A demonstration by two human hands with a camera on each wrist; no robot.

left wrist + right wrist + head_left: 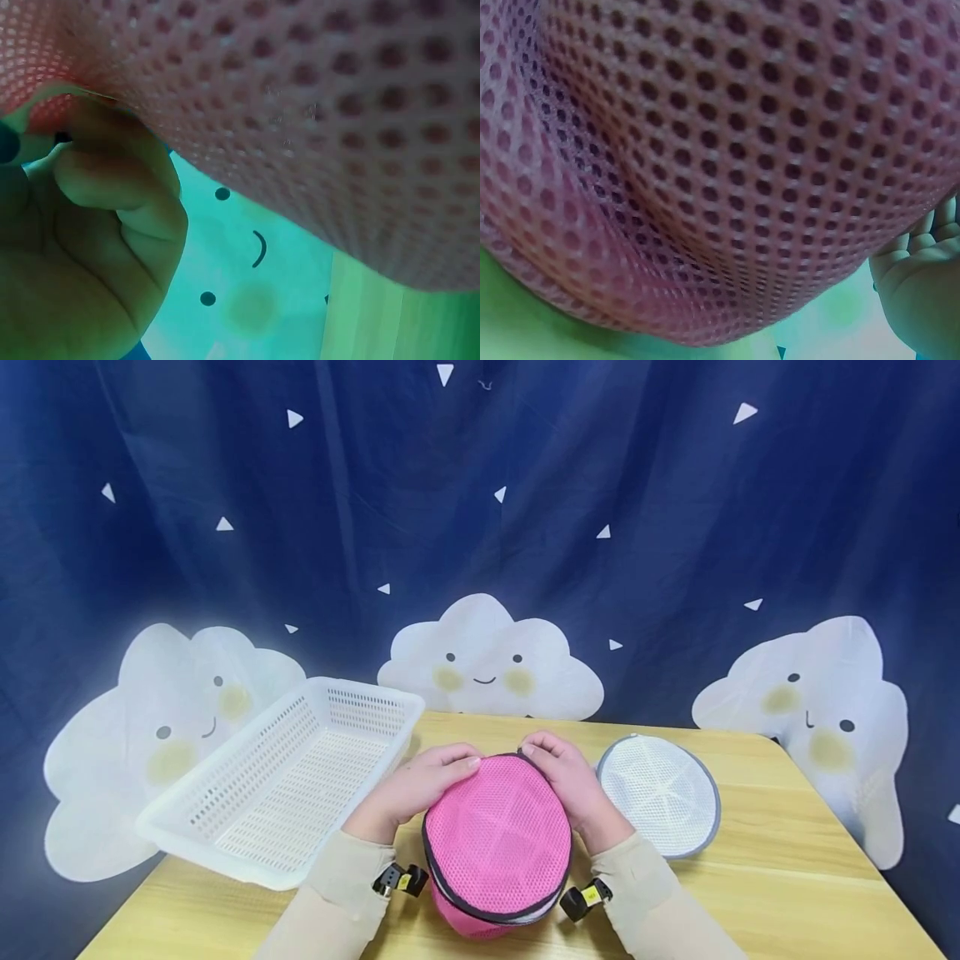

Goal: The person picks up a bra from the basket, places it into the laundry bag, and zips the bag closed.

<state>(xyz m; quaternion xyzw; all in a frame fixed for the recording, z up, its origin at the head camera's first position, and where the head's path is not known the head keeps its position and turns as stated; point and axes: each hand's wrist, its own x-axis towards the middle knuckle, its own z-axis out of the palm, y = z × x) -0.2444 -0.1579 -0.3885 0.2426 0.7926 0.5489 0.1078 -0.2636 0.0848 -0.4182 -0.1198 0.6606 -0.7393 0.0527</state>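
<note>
A pink mesh laundry bag (498,835) with a black zipped rim stands on the table in the head view, its round top tilted toward me. My left hand (429,779) grips the upper left of its rim, thumb on top; in the left wrist view the fingers of this hand (105,217) curl at the mesh edge. At the far right of the rim my right hand (572,783) pinches the edge by the zip. The bag's mesh (727,150) fills most of the right wrist view and partly hides that hand (922,289).
A white slotted plastic basket (213,860) sits on the left of the wooden table (795,852). Right of my right hand lies a round white mesh bag (660,797) with a grey rim. Behind the table hangs a dark blue curtain (525,560) with clouds.
</note>
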